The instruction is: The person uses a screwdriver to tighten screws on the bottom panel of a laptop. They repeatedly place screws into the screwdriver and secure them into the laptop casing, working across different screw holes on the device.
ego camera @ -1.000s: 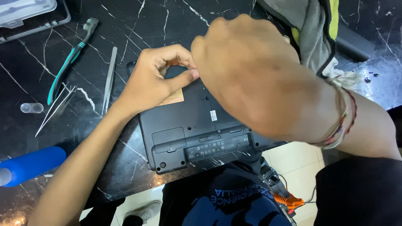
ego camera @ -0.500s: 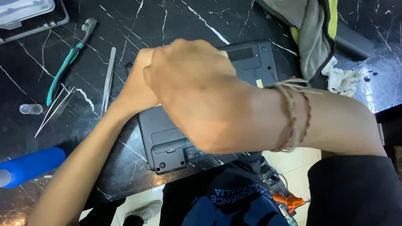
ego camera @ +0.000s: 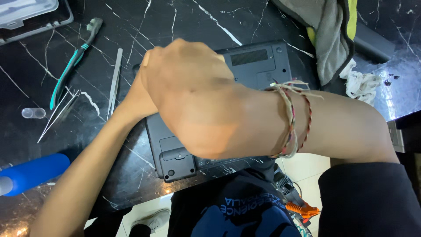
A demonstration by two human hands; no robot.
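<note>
A dark laptop [ego camera: 258, 61] lies bottom side up on the black marble table [ego camera: 184, 26], near the front edge. My right hand [ego camera: 193, 92], with braided thread bands on its wrist, reaches across from the right and hovers over the laptop's left half. Only its back shows, so its fingers are hidden. My left hand [ego camera: 137, 98] comes in from the lower left and rests at the laptop's left edge. It is almost fully covered by the right hand, and its grip cannot be seen.
To the left lie a green-handled tool [ego camera: 72, 61], a metal tweezer [ego camera: 115, 81], a thinner tweezer [ego camera: 57, 116], a small clear tube [ego camera: 33, 113] and a blue cylinder [ego camera: 33, 173]. A plastic case [ego camera: 30, 15] sits far left. A grey-yellow cloth [ego camera: 329, 35] and white rag [ego camera: 362, 83] lie right.
My right hand has swept leftward across the laptop and now covers my left hand, which was pinching at the laptop's underside a second ago. The laptop's right half is uncovered.
</note>
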